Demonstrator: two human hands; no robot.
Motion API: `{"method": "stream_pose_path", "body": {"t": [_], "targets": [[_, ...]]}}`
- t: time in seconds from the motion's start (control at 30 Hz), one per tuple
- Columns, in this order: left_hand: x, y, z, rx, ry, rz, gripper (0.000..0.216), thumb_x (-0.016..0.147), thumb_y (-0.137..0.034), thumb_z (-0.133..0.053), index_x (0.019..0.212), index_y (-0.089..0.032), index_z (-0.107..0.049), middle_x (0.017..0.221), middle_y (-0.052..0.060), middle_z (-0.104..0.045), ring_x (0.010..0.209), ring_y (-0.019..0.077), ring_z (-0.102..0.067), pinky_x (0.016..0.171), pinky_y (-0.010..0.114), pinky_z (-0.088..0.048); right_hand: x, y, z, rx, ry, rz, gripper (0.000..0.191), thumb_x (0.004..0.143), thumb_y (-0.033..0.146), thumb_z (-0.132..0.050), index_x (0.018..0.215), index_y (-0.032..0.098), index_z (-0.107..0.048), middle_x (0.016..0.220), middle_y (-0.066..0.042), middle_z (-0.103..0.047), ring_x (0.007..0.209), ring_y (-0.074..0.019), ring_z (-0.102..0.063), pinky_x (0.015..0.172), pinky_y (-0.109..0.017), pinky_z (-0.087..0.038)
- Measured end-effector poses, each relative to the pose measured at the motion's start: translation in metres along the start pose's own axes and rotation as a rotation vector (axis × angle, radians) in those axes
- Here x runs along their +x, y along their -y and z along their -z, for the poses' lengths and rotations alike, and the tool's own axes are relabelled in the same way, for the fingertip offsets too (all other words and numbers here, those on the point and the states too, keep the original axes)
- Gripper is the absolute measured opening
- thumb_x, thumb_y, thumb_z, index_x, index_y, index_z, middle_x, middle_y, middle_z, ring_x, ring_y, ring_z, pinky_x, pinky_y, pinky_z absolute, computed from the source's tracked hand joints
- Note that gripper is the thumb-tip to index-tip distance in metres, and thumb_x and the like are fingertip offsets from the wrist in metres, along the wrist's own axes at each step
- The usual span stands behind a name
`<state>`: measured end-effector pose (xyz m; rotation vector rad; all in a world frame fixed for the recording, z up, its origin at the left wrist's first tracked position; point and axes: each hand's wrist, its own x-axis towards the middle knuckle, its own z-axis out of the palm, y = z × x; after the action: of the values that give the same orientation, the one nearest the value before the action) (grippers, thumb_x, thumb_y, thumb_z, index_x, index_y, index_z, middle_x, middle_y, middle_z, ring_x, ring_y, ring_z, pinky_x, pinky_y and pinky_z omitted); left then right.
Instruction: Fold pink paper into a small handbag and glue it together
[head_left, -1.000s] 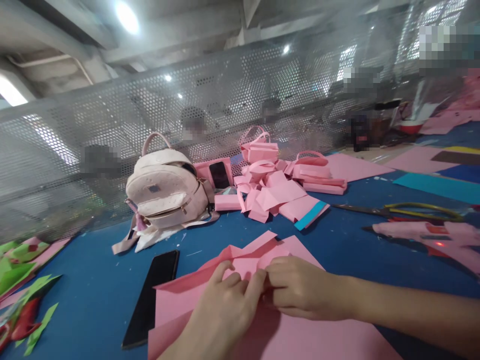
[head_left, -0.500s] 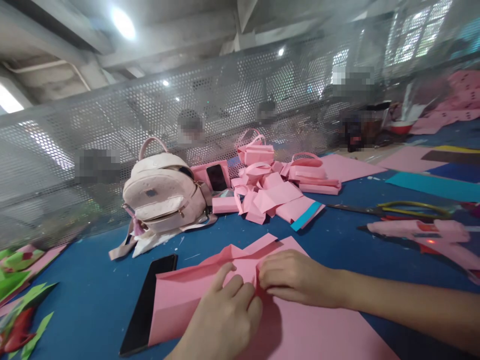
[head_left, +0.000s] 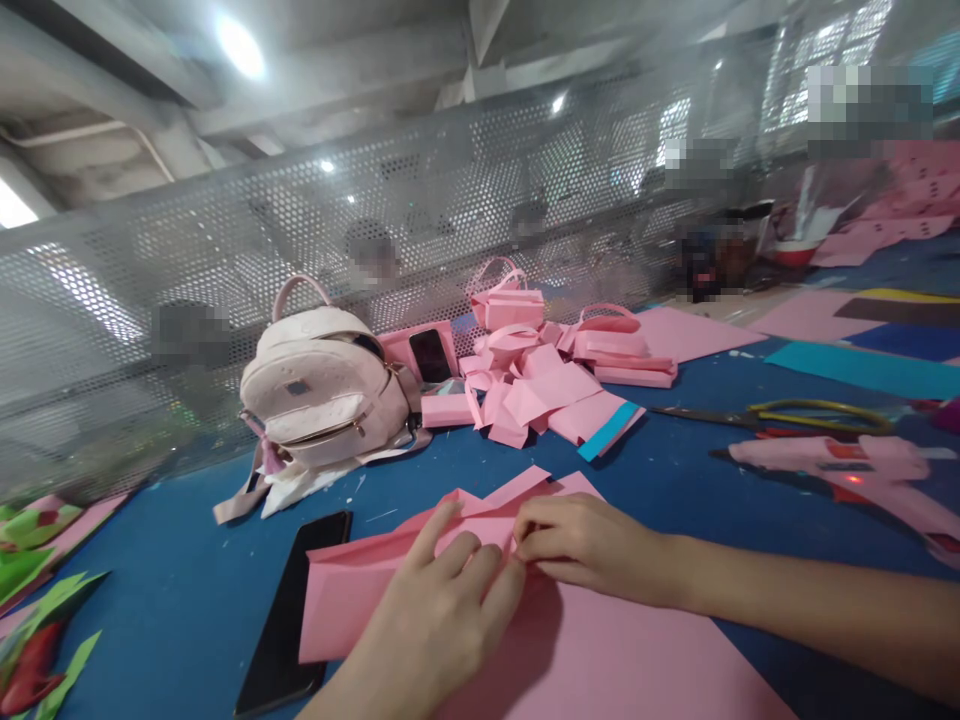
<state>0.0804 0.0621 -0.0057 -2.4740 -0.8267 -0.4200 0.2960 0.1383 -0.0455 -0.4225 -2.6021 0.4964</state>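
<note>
Blue desk [head_left: 187, 570] stands before a perforated screen [head_left: 420, 185]. On the near part of the desk lies pink paper [head_left: 622, 650], folded at its far side. The right hand [head_left: 581, 540] holds this paper in a narrow pinch; the left hand [head_left: 439, 610] lies on it with bent fingers, I cannot tell if gripping. At left, the paper partly hides 1 black phone [head_left: 281, 620]; at right lies 1 pink glue gun [head_left: 814, 457].

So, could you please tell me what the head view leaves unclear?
Head view:
Pink paper: near end cut off by the bottom edge; portion under the left hand hidden by it.
Black phone: one side covered by paper.
Purple item: cut off by the right edge.
</note>
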Motion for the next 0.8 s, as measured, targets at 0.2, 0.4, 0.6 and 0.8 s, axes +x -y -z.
{"method": "stream_pose_path", "body": {"t": [0.2, 0.4, 0.6, 0.8], "targets": [[0.001, 0.002, 0.006, 0.04, -0.009, 0.005, 0.024, 0.093, -0.006, -0.041, 0.095, -0.017, -0.063, 0.074, -0.001, -0.067, 0.069, 0.0164, -0.061, 0.107, 0.046, -0.036, 0.002, 0.002, 0.002, -0.054, -0.031, 0.11, 0.019, 0.092, 0.011, -0.054, 0.086, 0.018, -0.071, 0.097, -0.005, -0.067, 0.092, -0.0163, -0.059, 0.079, -0.029, -0.046], [-0.005, -0.001, -0.008, 0.029, -0.007, -0.004, 0.021, 0.09, -0.007, -0.045, 0.083, -0.019, -0.061, 0.067, -0.003, -0.062, 0.064, 0.0157, -0.058, 0.111, 0.047, -0.033, 0.0, 0.003, -0.005, -0.015, -0.026, 0.164, 0.017, 0.09, 0.034, -0.062, 0.09, 0.018, -0.068, 0.097, -0.005, -0.071, 0.091, -0.0189, -0.061, 0.086, -0.033, -0.043], [-0.002, 0.003, 0.002, 0.011, -0.009, 0.008, 0.022, 0.091, -0.006, -0.043, 0.081, -0.018, -0.058, 0.068, -0.003, -0.061, 0.065, 0.0146, -0.058, 0.109, 0.044, -0.035, -0.001, 0.008, -0.009, -0.072, 0.008, 0.073, 0.012, 0.081, 0.028, -0.069, 0.085, 0.018, -0.066, 0.088, -0.003, -0.069, 0.085, -0.0193, -0.058, 0.083, -0.033, -0.042], [0.002, 0.01, 0.011, -0.003, -0.006, -0.067, 0.015, 0.09, -0.012, -0.047, 0.085, -0.018, -0.059, 0.076, -0.001, -0.068, 0.07, 0.0166, -0.063, 0.108, 0.051, -0.035, 0.001, 0.016, -0.015, -0.271, -0.05, 0.184, 0.012, 0.09, 0.022, -0.056, 0.084, 0.017, -0.066, 0.085, -0.003, -0.068, 0.08, -0.0179, -0.057, 0.078, -0.033, -0.042]]}}
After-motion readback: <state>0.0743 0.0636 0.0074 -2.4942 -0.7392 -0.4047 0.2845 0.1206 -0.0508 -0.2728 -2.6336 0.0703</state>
